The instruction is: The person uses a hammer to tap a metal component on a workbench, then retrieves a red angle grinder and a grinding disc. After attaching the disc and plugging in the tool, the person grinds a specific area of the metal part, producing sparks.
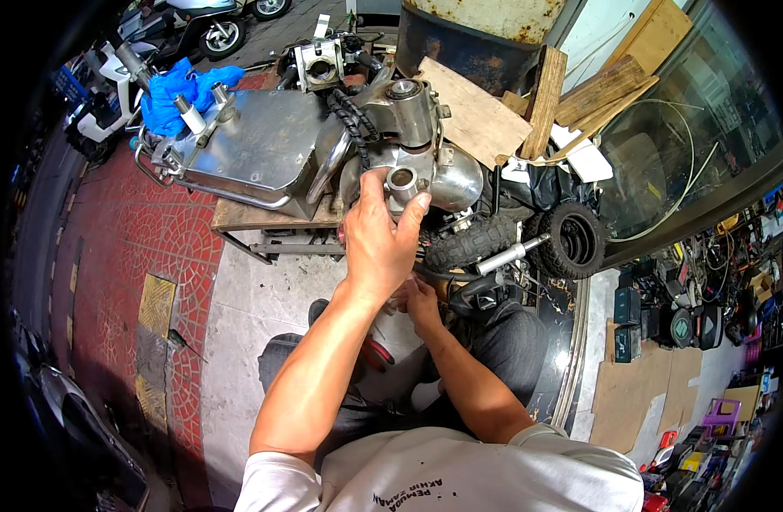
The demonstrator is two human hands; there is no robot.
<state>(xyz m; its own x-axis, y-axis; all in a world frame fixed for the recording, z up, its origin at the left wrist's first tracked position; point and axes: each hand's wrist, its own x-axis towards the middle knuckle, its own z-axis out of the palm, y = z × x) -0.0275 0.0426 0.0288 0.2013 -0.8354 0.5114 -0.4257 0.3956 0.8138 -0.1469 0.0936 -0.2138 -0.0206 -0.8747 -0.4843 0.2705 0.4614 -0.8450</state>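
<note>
In the head view, my left hand grips a steel part with a short round tube, fingers and thumb around its sides. It belongs to or rests against a metal scooter body, below an upright steel cylinder and black wrapped cables. Lower down, my right hand has curled fingers; what they hold is too hidden to name. Red-handled pliers lie on the pavement between my legs. A silver metal tube leans by knobby tires to the right.
A steel box with a blue bag sits on a low stand at left. Wooden boards and a rusty drum are behind. Parked scooters line the left; cluttered parts and cardboard lie at right.
</note>
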